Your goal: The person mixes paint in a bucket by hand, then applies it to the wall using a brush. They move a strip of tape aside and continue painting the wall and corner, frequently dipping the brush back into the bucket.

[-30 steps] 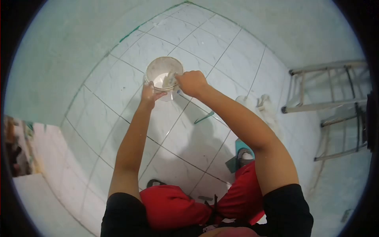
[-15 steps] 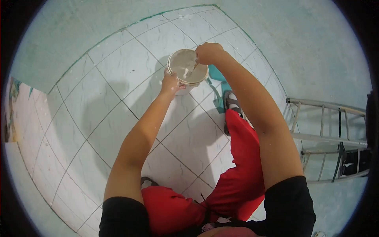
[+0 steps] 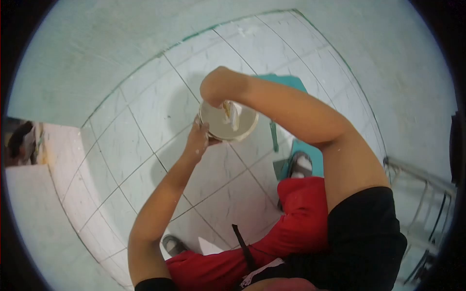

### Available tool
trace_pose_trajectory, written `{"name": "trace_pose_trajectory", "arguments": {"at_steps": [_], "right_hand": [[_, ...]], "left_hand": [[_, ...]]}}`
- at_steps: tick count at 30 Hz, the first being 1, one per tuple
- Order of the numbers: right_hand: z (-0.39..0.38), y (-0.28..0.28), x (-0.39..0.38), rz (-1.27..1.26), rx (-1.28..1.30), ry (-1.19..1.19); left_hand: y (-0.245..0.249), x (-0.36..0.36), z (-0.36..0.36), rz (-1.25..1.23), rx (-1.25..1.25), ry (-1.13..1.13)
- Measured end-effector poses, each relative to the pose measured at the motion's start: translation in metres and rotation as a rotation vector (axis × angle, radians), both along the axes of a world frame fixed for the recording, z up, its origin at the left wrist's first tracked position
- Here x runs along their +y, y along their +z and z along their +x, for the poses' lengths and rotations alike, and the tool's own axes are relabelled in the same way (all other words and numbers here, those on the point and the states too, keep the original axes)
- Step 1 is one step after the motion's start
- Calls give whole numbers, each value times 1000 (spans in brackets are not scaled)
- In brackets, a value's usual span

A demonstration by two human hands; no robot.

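A round whitish bucket [image 3: 248, 130] hangs tilted over the tiled floor, with pale residue inside. My left hand [image 3: 200, 138] is closed on its left rim. Above the bucket's mouth, my right hand [image 3: 213, 89] is closed round a brush [image 3: 228, 111] with a yellowish handle, its fingers partly hidden behind the wrist. White paste covers the brush's lower end, which points down into the bucket.
A teal stool [image 3: 286, 81] stands behind my right forearm, with more teal plastic [image 3: 310, 153] by my right foot. A metal ladder [image 3: 422, 177] leans at the right. Pale green walls [image 3: 121, 43] border the tiled floor [image 3: 213, 174].
The view has shifted. My right hand has moved left across the bucket's mouth, lifting the brush, and its wrist has turned. The bucket is lower in view, still held by my left hand.
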State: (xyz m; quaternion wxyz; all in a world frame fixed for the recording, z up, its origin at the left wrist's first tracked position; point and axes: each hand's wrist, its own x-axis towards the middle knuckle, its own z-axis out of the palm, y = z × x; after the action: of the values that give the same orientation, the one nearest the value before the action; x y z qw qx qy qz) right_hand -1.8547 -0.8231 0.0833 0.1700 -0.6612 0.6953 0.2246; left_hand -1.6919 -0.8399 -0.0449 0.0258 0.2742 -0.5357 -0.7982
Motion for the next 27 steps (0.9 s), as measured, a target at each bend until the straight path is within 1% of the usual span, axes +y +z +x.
{"name": "trace_pose_trajectory", "arguments": {"at_steps": [2, 3, 4, 5, 7, 8, 10, 11, 13, 14, 15, 16, 18, 19, 21, 22, 23, 24, 26, 27], "right_hand": [[-7, 1, -10, -12, -5, 33], [-10, -1, -14, 4, -13, 30], [-16, -4, -18, 2, -58, 70], [-23, -6, -21, -31, -82, 94], [-38, -10, -24, -86, -160, 185], [-46, -15, -20, -226, -227, 209], [-56, -14, -12, -277, -295, 222], [-61, -11, -4, -291, -337, 233], [-50, -59, -19, -439, -381, 133], [-54, -49, -10, -344, -384, 82], [-57, -40, -3, -245, -390, 22], [-64, -38, -2, -277, -379, -4], [-77, -37, -6, -103, -391, -212], [-83, -28, 9, -98, -394, -214], [-104, -15, 33, -200, -375, -155], [-111, -16, 29, -125, -392, -238], [-116, -21, 35, -123, -382, -249], [-121, -22, 45, -151, -361, -257], [-141, -25, 68, -187, -328, -285], [-149, -31, 80, -236, -267, -316]], "left_hand": [[6, 7, -8, -20, -3, -5], [8, 11, -15, -49, -13, 20], [10, 16, -21, -20, -51, 61], [13, 18, -27, 4, -91, 100], [19, 17, -34, -61, -136, 105], [21, 16, -38, -50, -197, 109], [25, 15, -45, -34, -303, 129], [23, 15, -47, -69, -329, 121], [21, 10, -53, -99, -319, 111], [25, 9, -60, -141, -306, 92], [30, 6, -64, -197, -350, 33], [33, 2, -74, -247, -398, -26], [31, -10, -99, -296, -364, -65], [26, -9, -100, -314, -348, -70], [19, -16, -119, -325, -383, -85], [21, -17, -131, -324, -388, -161], [24, -19, -145, -332, -378, -243], [22, -23, -154, -333, -363, -255], [20, -28, -183, -259, -360, -379], [24, -21, -201, -264, -356, -396]]}}
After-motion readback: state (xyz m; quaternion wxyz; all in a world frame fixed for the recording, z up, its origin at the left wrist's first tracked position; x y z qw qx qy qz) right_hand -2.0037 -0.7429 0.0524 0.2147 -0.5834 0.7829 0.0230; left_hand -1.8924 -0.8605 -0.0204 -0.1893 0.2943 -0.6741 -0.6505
